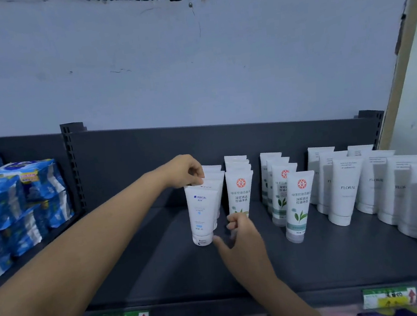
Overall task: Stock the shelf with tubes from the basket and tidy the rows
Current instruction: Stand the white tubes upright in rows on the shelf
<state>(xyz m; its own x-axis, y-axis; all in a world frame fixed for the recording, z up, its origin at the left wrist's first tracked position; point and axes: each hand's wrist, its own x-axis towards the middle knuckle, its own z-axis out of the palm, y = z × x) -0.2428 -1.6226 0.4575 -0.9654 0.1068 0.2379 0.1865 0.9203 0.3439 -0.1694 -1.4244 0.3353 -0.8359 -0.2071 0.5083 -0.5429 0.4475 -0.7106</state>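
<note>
Tube (pixel 201 215), left hand (pixel 184 172) pinching (top edge)

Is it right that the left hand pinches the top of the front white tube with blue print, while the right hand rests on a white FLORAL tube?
Not quite. The head view shows the left hand pinching the top of the front white tube with blue print, but the right hand is at the base of the neighbouring white tube with a red seal and green leaves, not on a white FLORAL tube.

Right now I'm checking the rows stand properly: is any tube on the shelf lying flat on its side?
No: every visible tube, from the blue-print row to the FLORAL tubes, stands upright on its cap on the shelf.
</note>
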